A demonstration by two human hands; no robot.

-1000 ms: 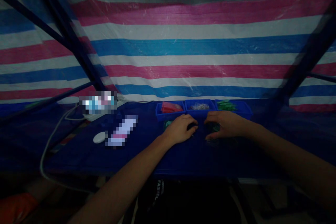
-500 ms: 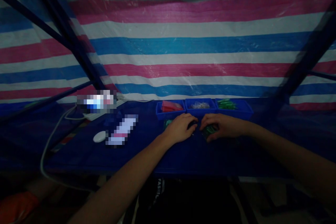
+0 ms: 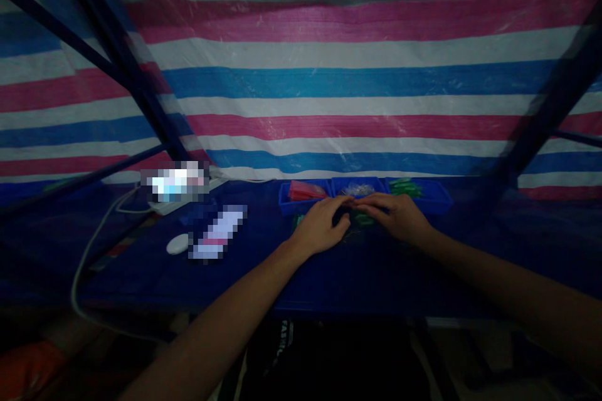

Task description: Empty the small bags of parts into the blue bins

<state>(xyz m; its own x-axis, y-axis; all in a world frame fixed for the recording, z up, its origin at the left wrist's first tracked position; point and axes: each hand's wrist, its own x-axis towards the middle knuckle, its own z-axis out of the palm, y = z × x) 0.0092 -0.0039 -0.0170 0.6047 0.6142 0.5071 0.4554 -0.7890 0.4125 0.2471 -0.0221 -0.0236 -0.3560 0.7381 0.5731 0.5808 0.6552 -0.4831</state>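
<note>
My left hand (image 3: 322, 225) rests over the blue table, its fingers curved forward and the thumb standing apart from them. Its fingertips meet those of my right hand (image 3: 399, 213) just in front of the middle bin. The right fingers are pressed together; whatever they pinch is too small and dark to make out. Below them on the table lies a green packet (image 3: 364, 218), partly covered by the hand. Another green piece (image 3: 298, 220) shows behind my left wrist. Faint thin bits lie near the left thumb, too dim to name.
Three blue bins stand behind my hands, with red packets (image 3: 303, 190), clear small pieces (image 3: 357, 190) and green packets (image 3: 405, 187). A blurred-out phone-like slab (image 3: 220, 232), a white round object (image 3: 179, 244) and a white cable (image 3: 84, 263) are at left. A striped sheet (image 3: 329, 81) hangs behind.
My right hand has moved forward and left off the green packet, which now lies beneath it. Its fingers have straightened and met the left fingertips. My left hand has barely shifted.
</note>
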